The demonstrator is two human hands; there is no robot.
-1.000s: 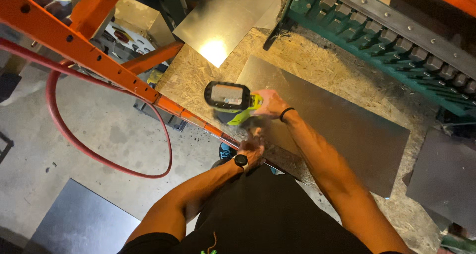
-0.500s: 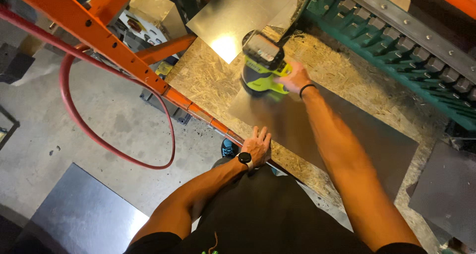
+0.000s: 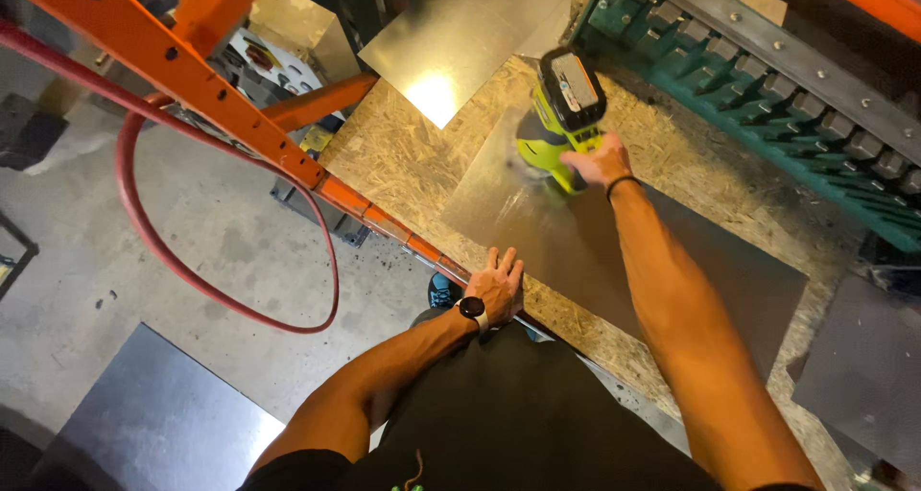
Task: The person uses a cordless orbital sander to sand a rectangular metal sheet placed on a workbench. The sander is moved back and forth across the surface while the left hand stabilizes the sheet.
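While hands work, orange beam (image 3: 221, 117) flanks sheet (image 3: 614, 251).

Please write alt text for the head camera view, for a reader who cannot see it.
Seen from above, a person's right hand presses a lime-green cordless sander onto a grey metal sheet on a chipboard workbench. The left hand rests flat at the sheet's near edge.

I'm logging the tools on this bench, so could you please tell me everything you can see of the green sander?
The sander is a compact cordless power tool with a lime-green body and a black battery pack with a grey face on top. It looks like moulded plastic. It stands base-down on the far end of the dull metal sheet, which lies on the chipboard bench. The right hand grips its near side; its pad is hidden underneath.
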